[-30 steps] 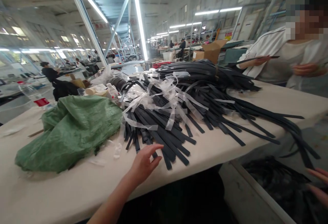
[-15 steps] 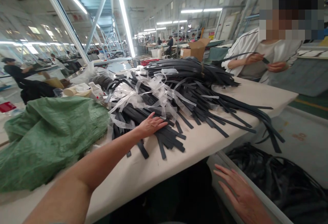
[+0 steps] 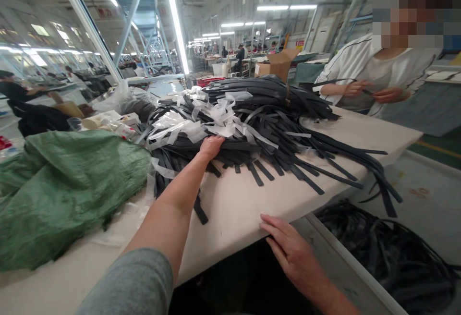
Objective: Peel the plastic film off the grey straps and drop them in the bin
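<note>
Fingers bent over black strips (image 3: 240,146), left hand (image 3: 212,147), can't tell if gripping | right hand (image 3: 296,250): loosely spread, at table's (image 3: 234,209) near edge

The person wears a grey sleeve (image 3: 133,281), which I can see at the lower left of the frame. It is a short one, of soft-looking, slightly mottled cloth, and its rounded edge circles the upper arm above the elbow. Below this edge the left forearm (image 3: 180,187) is bare, broad near the elbow and narrower toward the wrist. The left hand (image 3: 212,147), near the centre, is also bare. At the lower right, the right hand (image 3: 293,245) is ungloved, with slender, tapering fingers (image 3: 275,223).
</note>
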A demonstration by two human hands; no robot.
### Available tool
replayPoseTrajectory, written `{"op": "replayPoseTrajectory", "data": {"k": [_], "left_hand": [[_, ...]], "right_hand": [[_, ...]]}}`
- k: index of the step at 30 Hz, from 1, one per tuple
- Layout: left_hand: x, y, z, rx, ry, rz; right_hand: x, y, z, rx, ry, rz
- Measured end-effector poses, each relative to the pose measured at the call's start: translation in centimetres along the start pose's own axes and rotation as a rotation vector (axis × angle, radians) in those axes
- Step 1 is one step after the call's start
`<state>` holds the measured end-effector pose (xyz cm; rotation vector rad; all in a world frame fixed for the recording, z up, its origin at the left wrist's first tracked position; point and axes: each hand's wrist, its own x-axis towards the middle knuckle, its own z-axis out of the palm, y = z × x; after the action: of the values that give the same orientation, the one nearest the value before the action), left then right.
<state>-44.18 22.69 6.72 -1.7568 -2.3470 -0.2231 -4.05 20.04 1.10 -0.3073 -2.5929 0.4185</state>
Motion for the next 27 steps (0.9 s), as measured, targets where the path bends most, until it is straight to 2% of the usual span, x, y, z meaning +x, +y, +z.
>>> {"op": "replayPoseTrajectory", "data": {"k": [4, 9, 11, 15, 19, 24, 27], "left_hand": [[-0.2, -1.6, 0.4, -0.062, -0.005, 0.019], [-3.4, -1.9, 0.2, -0.129, -0.051, 0.115], [-4.6, -1.7, 0.2, -0.131, -0.054, 0.113], [-5.2, -1.1, 0.3, -0.095, -0.004, -0.054], [-3.9, -1.1, 0.5, -0.095, 0.049, -0.236], [-1.9, -3.0, 1.1, -0.157, 0.084, -0.373], [-1.0, -4.5, 1.5, -0.204, 0.077, -0.427]], "right_hand": [[2.6, 0.0, 1.5, 0.003, -0.029, -0.054], [5.3, 0.0, 3.6, -0.073, -0.151, -0.07], [6.7, -0.1, 4.4, -0.117, -0.194, -0.041], [9.9, 0.0, 5.4, -0.207, -0.294, 0.107], [12.4, 0.8, 5.6, -0.25, -0.384, 0.22], [15.2, 2.3, 6.1, -0.278, -0.423, 0.258], [16.3, 2.5, 6.6, -0.282, -0.418, 0.274]]}}
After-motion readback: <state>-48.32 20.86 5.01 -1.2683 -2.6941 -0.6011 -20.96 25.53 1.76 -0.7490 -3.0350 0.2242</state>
